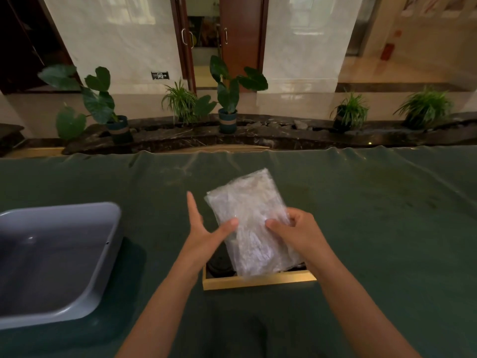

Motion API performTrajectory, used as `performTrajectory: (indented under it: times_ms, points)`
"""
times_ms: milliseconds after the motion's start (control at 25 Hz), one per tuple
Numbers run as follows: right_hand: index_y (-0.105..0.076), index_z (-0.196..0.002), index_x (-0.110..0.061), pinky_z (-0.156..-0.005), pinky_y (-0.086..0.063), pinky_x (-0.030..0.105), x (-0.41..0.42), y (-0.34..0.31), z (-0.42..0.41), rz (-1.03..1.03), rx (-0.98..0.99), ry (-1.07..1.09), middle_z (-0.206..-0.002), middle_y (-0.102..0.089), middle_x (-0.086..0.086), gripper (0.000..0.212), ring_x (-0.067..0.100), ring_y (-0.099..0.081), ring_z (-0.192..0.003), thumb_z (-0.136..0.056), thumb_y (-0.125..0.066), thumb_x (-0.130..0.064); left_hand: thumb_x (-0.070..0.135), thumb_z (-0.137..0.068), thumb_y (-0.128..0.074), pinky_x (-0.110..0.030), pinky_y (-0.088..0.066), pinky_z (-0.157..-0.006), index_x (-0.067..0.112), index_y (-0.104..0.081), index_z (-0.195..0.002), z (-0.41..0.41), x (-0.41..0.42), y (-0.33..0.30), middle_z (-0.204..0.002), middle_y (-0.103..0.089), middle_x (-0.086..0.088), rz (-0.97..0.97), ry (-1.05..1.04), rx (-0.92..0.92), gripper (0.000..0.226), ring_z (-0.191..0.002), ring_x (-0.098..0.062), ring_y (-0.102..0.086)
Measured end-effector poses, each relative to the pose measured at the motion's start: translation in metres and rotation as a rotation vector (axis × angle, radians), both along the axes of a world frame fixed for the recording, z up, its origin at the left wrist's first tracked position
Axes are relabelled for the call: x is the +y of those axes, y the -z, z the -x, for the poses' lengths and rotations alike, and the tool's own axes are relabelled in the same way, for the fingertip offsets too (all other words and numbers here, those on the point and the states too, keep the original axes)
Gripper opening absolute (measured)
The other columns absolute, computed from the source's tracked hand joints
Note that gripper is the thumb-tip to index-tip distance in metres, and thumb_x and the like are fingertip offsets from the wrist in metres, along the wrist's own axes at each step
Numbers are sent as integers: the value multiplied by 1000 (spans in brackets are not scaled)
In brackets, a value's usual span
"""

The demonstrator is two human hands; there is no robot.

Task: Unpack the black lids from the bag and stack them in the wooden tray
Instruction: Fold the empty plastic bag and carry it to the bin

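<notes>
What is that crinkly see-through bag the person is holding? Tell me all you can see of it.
The bag is clear, wrinkled plastic, roughly rectangular, and looks flat, its contents indiscernible. It is held tilted above the wooden tray, hiding much of it. The right hand grips its right edge; the left hand touches its left side with the thumb, fingers spread open.

- Bag [254, 223], frame centre: clear bubble-wrap plastic, crinkled, pale highlights across the surface.
- Wooden tray [258, 282], lower centre: light wood, smooth, matt rim.
- Black lid [219, 263], in the tray's left end: dark, dull sheen; material cannot be told.
- Tablecloth [374, 228], across the lower frame: dark green cloth, matt, wrinkled along the far edge.
- Tub [59, 257], left: grey-blue plastic, smooth, soft gloss.
- Wall panels [116, 42], top: pale stone look, polished, reflective.
</notes>
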State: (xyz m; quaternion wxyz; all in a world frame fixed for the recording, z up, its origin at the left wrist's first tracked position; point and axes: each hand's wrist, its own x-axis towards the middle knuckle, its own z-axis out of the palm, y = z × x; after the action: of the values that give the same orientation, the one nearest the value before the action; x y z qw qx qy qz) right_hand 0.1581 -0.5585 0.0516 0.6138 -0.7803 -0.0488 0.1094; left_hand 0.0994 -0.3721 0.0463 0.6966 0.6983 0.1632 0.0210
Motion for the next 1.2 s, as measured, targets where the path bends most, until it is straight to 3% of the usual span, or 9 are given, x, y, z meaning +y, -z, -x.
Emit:
performTrajectory:
  times_ms: [80, 160, 400, 560, 720, 800, 920, 1080, 1200]
  points:
    - [-68, -83, -17, -58, -58, 34, 8, 6, 6, -123, 113, 16, -84, -73, 6, 7, 20, -71, -72, -78, -68, -14, 62, -49, -78, -46, -32, -107, 56, 10, -135, 8, -7, 17, -143, -43, 2, 250, 94, 114, 123, -120, -19, -52]
    - [-67, -84, -19, -55, -57, 32, 12, 12, 9, -153, 185, 31, -86, -72, 5, 9, 21, -71, -74, -79, -65, -12, 45, -65, -75, -48, -49, -92, 50, -4, -139, 7, -9, 26, -123, -61, -3, 338, 5, 117, 103, -99, -22, -68]
    - [-46, -112, -39, -63, -60, 40, 13, 20, 12, -273, 142, 34, -84, -71, 6, 34, 23, -71, -74, -87, -57, -21, 19, -80, -66, -40, -56, -75, 55, -20, -130, 9, 0, 35, -75, -74, -3, 14, -242, -136, 78, -77, -17, -71]
    - [-39, -98, -47, -56, -45, 37, 10, 22, 9, -227, 26, 21, -63, -48, 10, 40, 22, -49, -58, -89, -52, -11, 9, -87, -54, -34, -53, -57, 42, -39, -94, 14, 4, 25, -68, -65, -7, -81, -137, -390, 38, -62, -22, -63]
    - [-58, -92, -41, -50, -39, 24, 9, 18, 11, -136, -151, -123, -59, -54, -16, 36, 3, -47, -51, -92, -43, -8, 9, -95, -41, -10, -43, -84, 43, -61, -102, 17, 6, 16, -104, -64, 28, -382, 83, -474, 40, -101, 6, -57]
    - [-57, -114, -43, -69, -50, 15, 0, 13, 10, -173, -137, -267, -101, -64, -27, 42, -5, -62, -86, -88, -54, -10, 24, -93, -45, -3, -37, -89, 50, -52, -116, 17, 12, 10, -118, -56, 34, -370, 183, -385, 35, -114, 14, -47]
    - [-31, -135, -48, -97, -45, 25, -14, 7, 7, 0, -105, -487, -139, -41, -23, 76, -3, -44, -124, -77, -68, -14, 40, -77, -68, 3, -34, -85, 55, -31, -131, 14, 25, 7, -126, -37, 39, -504, 341, -222, 66, -115, 25, -34]
    - [-13, -141, -45, -81, -45, 16, -8, 3, 8, 406, -371, -359, -88, -53, -16, 84, -4, -53, -83, -81, -64, -14, 27, -76, -69, 2, -23, -87, 54, -5, -138, 6, 23, 8, -131, -24, 33, -717, 377, -205, 94, -112, 30, -23]
    - [-26, -140, -34, -69, -43, 12, 1, 9, 9, 449, -462, -244, -77, -48, -12, 73, 3, -51, -74, -81, -63, -13, 18, -74, -71, -13, -31, -89, 44, -19, -139, 0, 14, 9, -127, -35, 20, -813, 197, -239, 87, -113, 6, -35]
